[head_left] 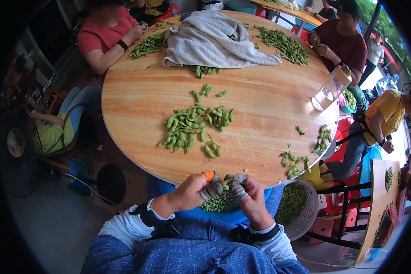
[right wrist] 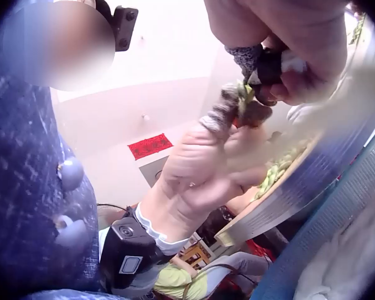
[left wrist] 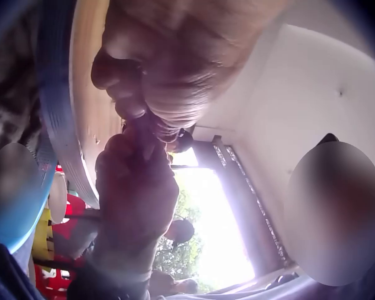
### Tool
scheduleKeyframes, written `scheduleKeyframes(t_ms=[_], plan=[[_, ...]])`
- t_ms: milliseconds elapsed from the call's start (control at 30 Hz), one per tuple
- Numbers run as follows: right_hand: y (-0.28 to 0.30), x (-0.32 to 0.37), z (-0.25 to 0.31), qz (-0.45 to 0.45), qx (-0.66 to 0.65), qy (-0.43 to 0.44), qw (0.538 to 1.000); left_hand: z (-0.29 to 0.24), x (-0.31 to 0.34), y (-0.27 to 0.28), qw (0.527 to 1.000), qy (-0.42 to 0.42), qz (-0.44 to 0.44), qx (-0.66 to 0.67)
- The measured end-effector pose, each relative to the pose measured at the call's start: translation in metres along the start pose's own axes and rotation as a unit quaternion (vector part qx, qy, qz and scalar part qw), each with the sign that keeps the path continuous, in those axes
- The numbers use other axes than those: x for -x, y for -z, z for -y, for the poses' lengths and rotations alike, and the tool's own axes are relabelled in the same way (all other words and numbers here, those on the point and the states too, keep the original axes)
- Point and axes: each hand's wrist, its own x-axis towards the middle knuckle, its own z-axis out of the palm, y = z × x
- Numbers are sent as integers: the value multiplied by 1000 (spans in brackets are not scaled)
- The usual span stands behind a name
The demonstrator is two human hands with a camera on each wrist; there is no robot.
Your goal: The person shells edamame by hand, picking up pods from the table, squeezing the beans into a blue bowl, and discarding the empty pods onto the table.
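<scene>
Both hands meet over the blue basin [head_left: 233, 216] at the table's near edge. A green pod [head_left: 224, 184] is pinched between their covered fingertips; the right wrist view shows the same pod [right wrist: 245, 94]. My left hand [head_left: 194, 189], with orange and grey finger covers, grips it from the left. My right hand [head_left: 251, 196], in grey finger covers, holds it from the right. Shelled green beans [head_left: 220, 203] lie in the basin below. In the left wrist view, the left hand [left wrist: 175, 62] and right hand [left wrist: 137, 194] touch, with the pod not distinguishable.
Piles of pods [head_left: 185, 125] lie on the round wooden table [head_left: 137, 109], with smaller groups [head_left: 294, 164] at the right edge. A grey towel [head_left: 210, 41] covers the far part. A clear jug [head_left: 326, 93] stands at right, above a pod basket [head_left: 306, 208]. People sit around.
</scene>
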Motion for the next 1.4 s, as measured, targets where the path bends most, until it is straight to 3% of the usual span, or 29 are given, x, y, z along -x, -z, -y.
scheduleKeyframes(t_ms=[100,300,400,600,700,800,900,1033,1167,1267,1400], plan=[[-6,0,-1,-31,66,22,997,-7,-1,2,963,-67,-18,-260],[-4,4,13,-47,-11,-26,998,0,2,3,932,-121,-5,-341],[-3,3,14,-12,-7,-46,999,-14,1,1,917,-172,-34,-359],[-5,3,15,-27,-61,-97,993,-21,0,5,865,-206,-29,-456],[-1,1,12,-9,-64,-84,994,-25,1,4,858,-198,-19,-474],[-5,1,14,-13,-53,-48,997,-19,-2,-1,888,-191,-38,-417],[-4,-1,15,-5,-40,-85,996,-21,-2,-2,886,-156,-27,-436],[-5,-4,21,9,-39,-102,994,-14,-4,0,898,-179,-30,-400],[-8,-4,16,30,-14,-36,999,0,-1,-7,986,-106,-42,-118],[-14,-5,12,27,16,30,999,2,1,-11,991,-106,-82,-31],[-9,-7,11,57,245,193,948,4,5,-6,993,2,-67,97]])
